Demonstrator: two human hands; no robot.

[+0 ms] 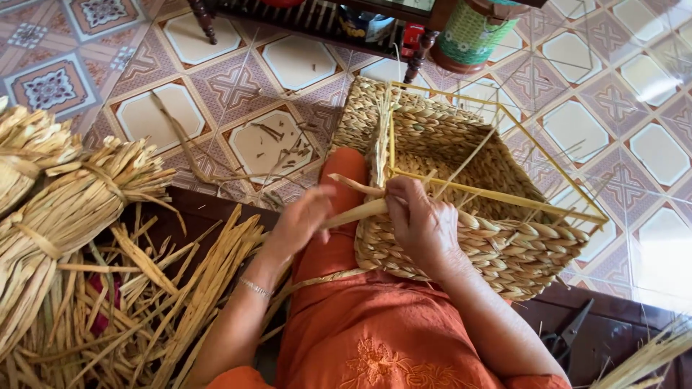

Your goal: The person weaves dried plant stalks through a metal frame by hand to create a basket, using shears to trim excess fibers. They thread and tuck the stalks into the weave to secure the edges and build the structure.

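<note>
A half-woven straw basket (447, 166) with a yellow wire frame (504, 196) rests on my knee, which is covered in orange cloth. My left hand (303, 220) pinches a flat dried straw strand (353, 214) that runs to the basket's near corner. My right hand (422, 223) grips the same strand where it meets the basket's braided wall, fingers curled over the rim.
Tied bundles of dried straw (65, 209) and loose strands (166, 288) lie at my left. Black scissors (569, 333) sit on the dark wooden edge at lower right. A patterned tile floor (274, 86), a dark furniture leg (204, 18) and a green woven container (472, 36) lie beyond.
</note>
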